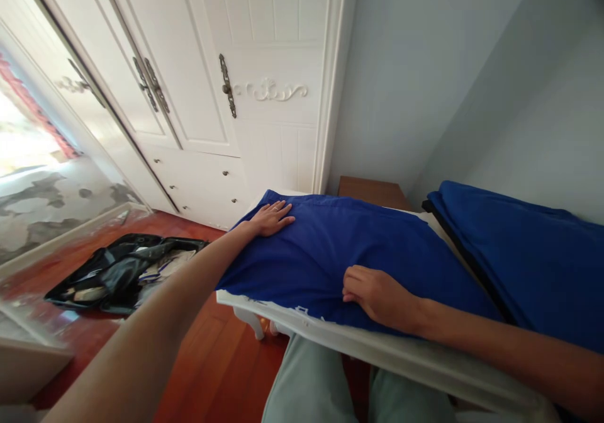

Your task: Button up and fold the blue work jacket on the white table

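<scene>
A blue cloth (311,247) lies spread over a white table (302,320) with a carved edge, with creases across its middle. My left hand (271,219) rests flat on the cloth's far left part, fingers apart, a ring on one finger. Nearer the front edge, my right hand (372,289) is curled with its fingertips pressed against the cloth. Folds in the fabric run toward those fingers, and its palm side is hidden.
More folded blue cloth (523,240) with a dark edge is at the right. Behind the table are a brown wooden box or cabinet (372,191) and a white wardrobe (278,45). An open black suitcase (123,272) with clothes lies on the red wood floor (212,360).
</scene>
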Action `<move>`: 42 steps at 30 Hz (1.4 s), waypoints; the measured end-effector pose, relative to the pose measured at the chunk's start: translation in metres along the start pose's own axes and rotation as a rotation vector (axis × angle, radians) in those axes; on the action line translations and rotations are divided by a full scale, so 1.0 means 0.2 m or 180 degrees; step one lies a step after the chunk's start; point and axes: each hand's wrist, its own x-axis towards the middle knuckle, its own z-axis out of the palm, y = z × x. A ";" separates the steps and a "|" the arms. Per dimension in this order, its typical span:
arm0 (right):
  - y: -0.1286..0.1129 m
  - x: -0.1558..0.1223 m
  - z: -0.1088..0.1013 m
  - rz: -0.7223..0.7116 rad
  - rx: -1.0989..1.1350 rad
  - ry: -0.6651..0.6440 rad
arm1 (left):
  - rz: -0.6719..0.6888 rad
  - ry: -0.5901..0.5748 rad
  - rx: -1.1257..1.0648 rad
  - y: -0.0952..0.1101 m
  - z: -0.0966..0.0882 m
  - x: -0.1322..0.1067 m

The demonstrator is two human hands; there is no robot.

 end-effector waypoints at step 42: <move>0.12 -0.87 -0.40 0.0862 -0.1066 -0.0783 | 0.0001 0.0113 0.0042 -0.01 0.01 0.04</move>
